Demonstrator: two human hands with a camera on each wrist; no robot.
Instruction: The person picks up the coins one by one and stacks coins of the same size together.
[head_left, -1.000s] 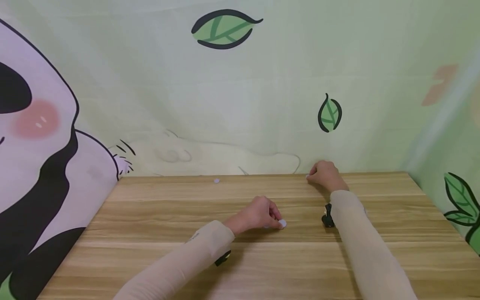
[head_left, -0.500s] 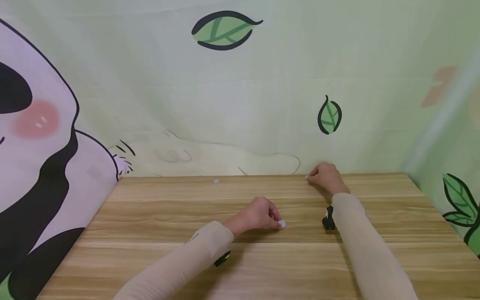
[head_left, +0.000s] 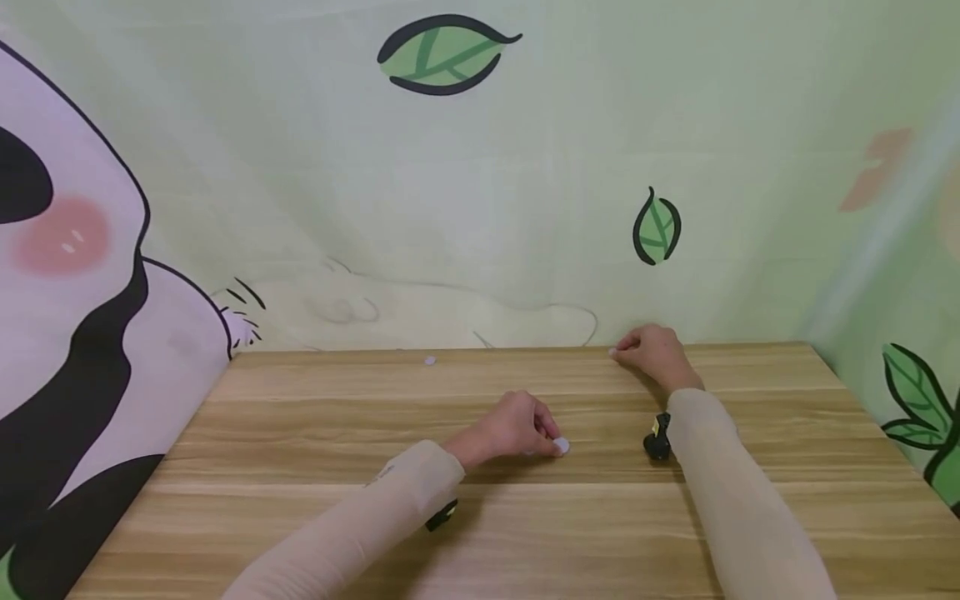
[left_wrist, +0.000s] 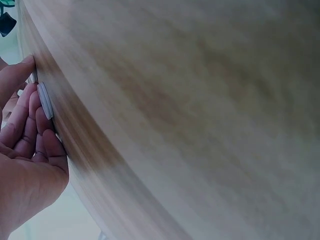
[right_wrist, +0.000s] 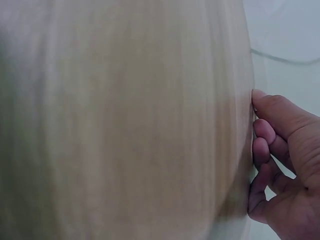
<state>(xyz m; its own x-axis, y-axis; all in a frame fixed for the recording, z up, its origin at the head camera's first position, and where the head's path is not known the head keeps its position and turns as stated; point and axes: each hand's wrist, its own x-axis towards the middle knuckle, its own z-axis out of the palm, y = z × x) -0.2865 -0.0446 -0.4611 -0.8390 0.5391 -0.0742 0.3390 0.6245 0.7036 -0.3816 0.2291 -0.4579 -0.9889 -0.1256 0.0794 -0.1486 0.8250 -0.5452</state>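
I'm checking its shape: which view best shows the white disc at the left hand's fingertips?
The head view: the white disc shows much of its round face beside the left hand's thumb. The left wrist view seems to show only a thin sliver; the right wrist view doesn't show it.

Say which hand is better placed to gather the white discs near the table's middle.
Probably the left hand: it has one disc at its fingertips and another disc beside its fingers. The right hand is at the back of the table, holding a different disc.
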